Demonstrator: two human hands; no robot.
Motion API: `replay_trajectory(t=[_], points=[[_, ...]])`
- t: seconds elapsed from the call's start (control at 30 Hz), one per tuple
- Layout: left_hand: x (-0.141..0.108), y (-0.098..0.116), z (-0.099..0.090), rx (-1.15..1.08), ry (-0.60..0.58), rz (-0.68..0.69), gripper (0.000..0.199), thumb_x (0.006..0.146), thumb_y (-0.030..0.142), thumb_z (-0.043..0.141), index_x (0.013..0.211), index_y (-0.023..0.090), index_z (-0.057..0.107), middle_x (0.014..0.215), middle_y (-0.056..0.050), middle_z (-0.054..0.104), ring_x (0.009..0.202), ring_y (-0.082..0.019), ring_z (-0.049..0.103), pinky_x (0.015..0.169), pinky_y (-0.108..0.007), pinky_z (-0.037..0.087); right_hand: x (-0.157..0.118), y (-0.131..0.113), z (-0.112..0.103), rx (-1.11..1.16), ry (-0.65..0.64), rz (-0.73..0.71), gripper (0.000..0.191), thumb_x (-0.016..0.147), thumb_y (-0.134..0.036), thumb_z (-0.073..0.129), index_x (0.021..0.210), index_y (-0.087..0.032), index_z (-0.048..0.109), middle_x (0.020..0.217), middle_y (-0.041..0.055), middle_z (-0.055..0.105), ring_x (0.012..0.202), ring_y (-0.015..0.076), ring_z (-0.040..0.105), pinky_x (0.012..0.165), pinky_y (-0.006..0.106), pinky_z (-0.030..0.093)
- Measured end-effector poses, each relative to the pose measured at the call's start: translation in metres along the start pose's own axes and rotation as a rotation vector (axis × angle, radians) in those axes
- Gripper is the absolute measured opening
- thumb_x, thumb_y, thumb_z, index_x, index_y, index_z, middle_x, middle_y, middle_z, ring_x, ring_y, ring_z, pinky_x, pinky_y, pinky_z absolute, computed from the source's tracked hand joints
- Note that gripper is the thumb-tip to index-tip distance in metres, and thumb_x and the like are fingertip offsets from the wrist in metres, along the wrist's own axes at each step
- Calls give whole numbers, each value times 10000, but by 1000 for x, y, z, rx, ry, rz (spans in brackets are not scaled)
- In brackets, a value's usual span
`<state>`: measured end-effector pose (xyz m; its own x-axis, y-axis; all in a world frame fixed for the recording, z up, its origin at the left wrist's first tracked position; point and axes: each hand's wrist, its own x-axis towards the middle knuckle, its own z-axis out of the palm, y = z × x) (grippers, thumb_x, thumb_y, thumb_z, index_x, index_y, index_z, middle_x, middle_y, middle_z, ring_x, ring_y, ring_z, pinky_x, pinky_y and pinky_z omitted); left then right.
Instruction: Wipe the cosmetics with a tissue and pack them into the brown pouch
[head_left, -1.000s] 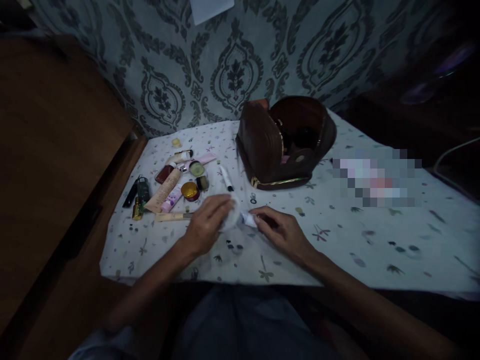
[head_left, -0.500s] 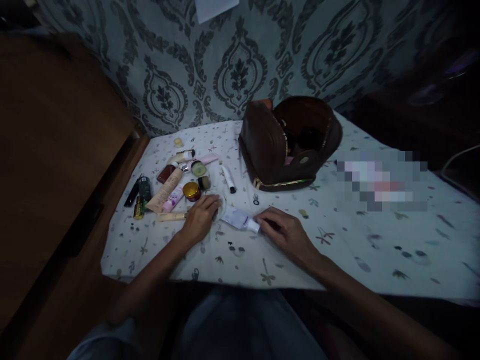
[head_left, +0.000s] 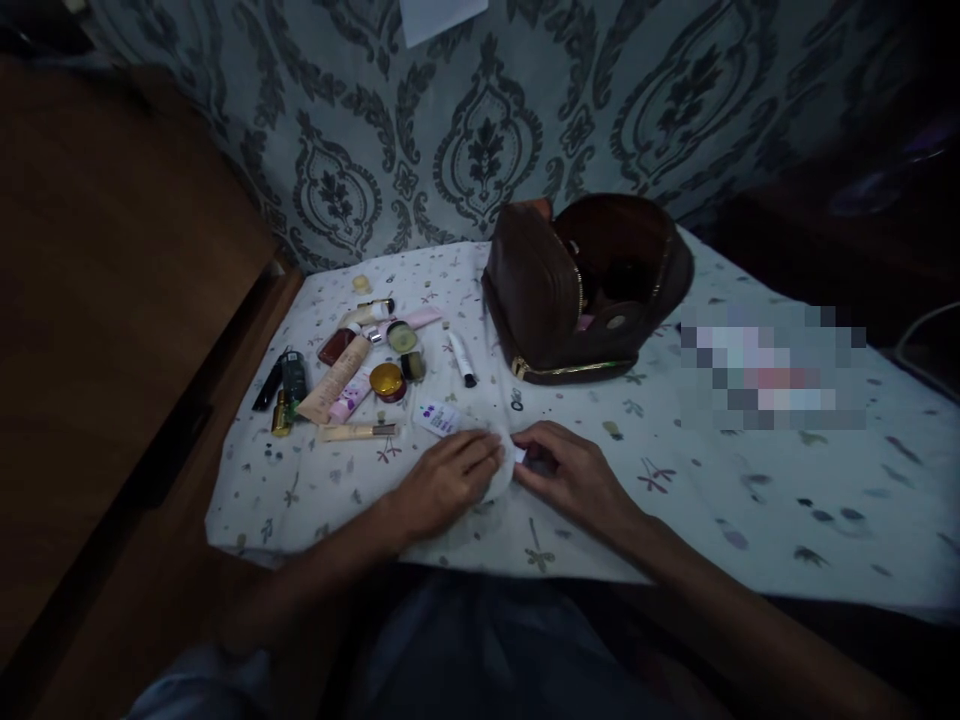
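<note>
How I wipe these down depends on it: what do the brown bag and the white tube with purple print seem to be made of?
The brown bag looks like leather or imitation leather: smooth, softly shiny panels that hold their shape. The white tube seems soft plastic, from its flat, wide end; the dim view leaves its finish unclear.

A pale tube [head_left: 437, 418] lies flat, partly beneath a white pad [head_left: 501, 480].

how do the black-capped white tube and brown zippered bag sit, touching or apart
Apart: the head view shows a strip of printed cloth between the white tube and the bag.
</note>
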<state>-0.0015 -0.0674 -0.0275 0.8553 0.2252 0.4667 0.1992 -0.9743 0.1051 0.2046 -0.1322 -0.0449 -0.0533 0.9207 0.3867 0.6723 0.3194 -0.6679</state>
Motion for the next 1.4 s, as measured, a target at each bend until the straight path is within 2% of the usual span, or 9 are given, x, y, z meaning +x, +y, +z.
replay_trajectory(t=[0.17, 0.3, 0.4, 0.53, 0.67, 0.77, 1.0, 1.17, 1.4], points=[[-26, -36, -4, 100, -37, -105, 261, 915, 34, 477, 1100, 122, 639, 1183, -137, 698, 1164, -238, 630, 950, -420, 571, -1, 0, 0, 8, -3, 18, 168, 881, -324, 604, 951, -181, 657, 798, 63, 656, 678, 174, 616, 605, 300, 525], [-38, -62, -12, 147, -54, -267, 379, 826, -89, 448, 1072, 123, 643, 1178, -137, 692, 1154, -233, 635, 938, -424, 575, -2, 0, 0, 0, -15, 39, 199, 892, -338, 585, 979, -177, 664, 832, 74, 675, 681, 173, 629, 577, 287, 516], [-35, -57, -16, 129, -1, -288, 368, 816, -98, 434, 1030, 117, 642, 1136, -142, 696, 1126, -236, 645, 913, -420, 585, -1, -2, -1, 17, 0, 45, 213, 901, -345, 561, 972, -173, 664, 802, 64, 673, 650, 164, 619, 555, 275, 499], [-18, -23, -16, 32, 122, -171, 306, 901, -22, 415, 1085, 124, 610, 1178, -155, 673, 1171, -228, 616, 934, -420, 575, 1, -7, -2, 49, 23, 118, 210, 904, -357, 552, 931, -183, 666, 711, 25, 657, 590, 146, 590, 542, 260, 474], [-4, 4, -10, 67, 54, 5, 162, 962, 103, 466, 980, 110, 627, 1233, -161, 661, 1251, -261, 567, 1001, -415, 534, 3, -8, -4, 95, 4, 181, 218, 897, -383, 559, 885, -193, 665, 678, 8, 652, 592, 146, 587, 544, 251, 465], [-5, 0, -5, 165, -24, -2, 194, 979, 137, 454, 929, 120, 640, 1264, -155, 654, 1253, -266, 569, 1000, -433, 520, 3, -6, -3, 93, -5, 191, 215, 879, -386, 572, 876, -199, 677, 677, 8, 660, 572, 147, 578, 525, 252, 457], [-28, -39, -7, 208, -128, -156, 178, 974, 151, 485, 1024, 162, 656, 1308, -122, 644, 1292, -249, 540, 995, -442, 480, 2, -2, -1, 73, -14, 236, 238, 864, -429, 589, 895, -217, 694, 754, 32, 704, 626, 185, 629, 530, 278, 468], [-36, -59, -14, 52, -13, -307, 237, 924, 43, 454, 993, 140, 659, 1261, -126, 655, 1206, -224, 586, 961, -381, 498, 1, -3, 0, 83, 29, 293, 237, 842, -442, 623, 875, -221, 702, 726, 20, 692, 624, 175, 616, 554, 281, 462], [-33, -73, -26, -245, 253, -543, 329, 709, -46, 415, 791, 168, 652, 838, -22, 666, 831, -153, 648, 784, -275, 515, 1, -10, -1, 202, 52, 325, 247, 828, -446, 667, 927, -221, 688, 623, 12, 674, 565, 182, 640, 497, 281, 487]])
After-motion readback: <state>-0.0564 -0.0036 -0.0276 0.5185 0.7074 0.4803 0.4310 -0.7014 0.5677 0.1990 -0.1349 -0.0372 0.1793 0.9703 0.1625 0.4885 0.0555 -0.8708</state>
